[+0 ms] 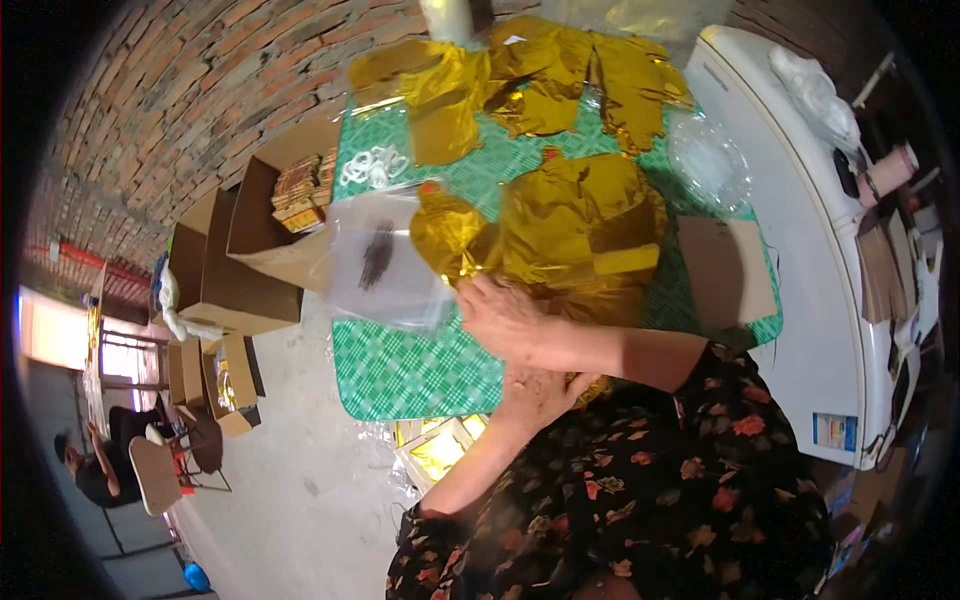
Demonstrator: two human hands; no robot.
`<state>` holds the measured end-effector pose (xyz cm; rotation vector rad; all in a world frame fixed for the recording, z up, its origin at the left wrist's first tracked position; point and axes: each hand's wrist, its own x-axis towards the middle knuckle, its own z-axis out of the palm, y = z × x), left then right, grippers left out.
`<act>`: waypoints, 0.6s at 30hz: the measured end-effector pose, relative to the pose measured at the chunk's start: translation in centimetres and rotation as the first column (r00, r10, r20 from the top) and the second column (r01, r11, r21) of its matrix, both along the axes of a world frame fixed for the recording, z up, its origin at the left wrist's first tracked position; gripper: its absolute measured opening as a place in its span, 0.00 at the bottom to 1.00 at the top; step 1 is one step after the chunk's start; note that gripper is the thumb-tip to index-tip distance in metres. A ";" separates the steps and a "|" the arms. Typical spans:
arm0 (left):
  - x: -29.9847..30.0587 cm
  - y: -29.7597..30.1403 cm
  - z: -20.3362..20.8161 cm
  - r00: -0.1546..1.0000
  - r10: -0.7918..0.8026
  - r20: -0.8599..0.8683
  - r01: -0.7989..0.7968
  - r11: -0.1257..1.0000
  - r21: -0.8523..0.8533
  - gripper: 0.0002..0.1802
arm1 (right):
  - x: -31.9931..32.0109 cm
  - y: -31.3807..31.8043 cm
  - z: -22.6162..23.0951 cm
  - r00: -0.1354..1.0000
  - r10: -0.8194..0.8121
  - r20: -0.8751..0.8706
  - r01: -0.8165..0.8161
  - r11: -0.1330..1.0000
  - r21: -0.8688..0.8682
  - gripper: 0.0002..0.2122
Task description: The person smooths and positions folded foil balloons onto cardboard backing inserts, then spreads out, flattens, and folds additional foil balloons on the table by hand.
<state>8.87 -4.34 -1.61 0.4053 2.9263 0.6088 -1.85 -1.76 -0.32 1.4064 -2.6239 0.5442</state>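
A flat, crinkled gold foil balloon (580, 220) lies across the table in front of me, with a narrower gold part (447, 232) folded out to its left. My right hand (500, 315) reaches in from the right, its fingers bent and closed on the foil at the lower end of that narrower part. Below it, near the table's front edge, my left hand (538, 395) is crossed under the right wrist beside more gold foil. Its fingers are mostly hidden. A clear plastic bag (350, 300) with a dark print lies left of the foil.
More flat gold foil balloons (440, 100) cover the far side of the green checked table (420, 370). White rings (372, 167), a round clear plastic piece (710, 165) and a cardboard sheet (728, 270) lie around. Open cartons (265, 262) stand left; a white appliance (790, 230) right. A person (105, 470) sits far left.
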 end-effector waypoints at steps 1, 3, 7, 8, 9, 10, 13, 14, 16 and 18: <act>0.0 0.0 -0.2 1.000 -0.024 -0.001 0.024 1.000 0.002 0.44 | -0.2 -0.3 0.2 0.998 0.034 -0.060 -0.030 0.997 0.068 0.14; 0.4 -0.2 -1.0 1.000 -0.021 0.008 0.022 0.987 -0.158 0.42 | -0.5 -0.7 0.8 0.995 0.078 -0.056 -0.066 0.980 0.189 0.18; 0.4 -0.8 -1.1 0.995 -0.024 -0.099 0.023 1.000 -0.012 0.37 | 0.2 2.8 3.4 0.992 0.072 -0.107 -0.076 0.996 -0.037 0.17; 0.2 -1.0 -0.4 0.992 -0.047 -0.121 0.041 0.998 -0.051 0.39 | 0.5 4.4 3.8 0.989 0.031 -0.147 -0.045 0.995 -0.089 0.18; -0.3 -1.0 0.5 0.987 -0.073 -0.145 0.060 0.994 -0.092 0.42 | 0.8 6.3 4.0 0.982 -0.014 -0.188 -0.014 0.990 -0.143 0.19; -0.8 -1.0 1.1 0.986 -0.082 -0.146 0.069 0.994 -0.087 0.42 | 0.9 8.6 2.9 0.968 -0.064 -0.243 0.016 0.980 -0.197 0.19; -1.6 -0.8 2.7 0.960 -0.051 -0.275 0.061 0.998 0.029 0.43 | 2.1 14.6 2.2 0.971 -0.197 -0.134 0.152 0.945 -0.289 0.19; -1.7 -0.9 2.9 0.962 -0.049 -0.267 0.060 0.998 0.032 0.43 | 3.0 16.1 2.4 0.972 -0.196 -0.126 0.154 0.946 -0.284 0.19; -1.6 -1.2 3.4 0.965 -0.052 -0.259 0.077 0.993 0.088 0.42 | 4.8 18.8 2.9 0.957 -0.287 -0.046 0.273 0.941 -0.202 0.19; -1.4 -1.2 4.4 0.979 -0.031 -0.203 0.054 0.992 0.112 0.40 | 6.3 20.1 2.6 0.961 -0.274 -0.038 0.265 0.952 -0.156 0.20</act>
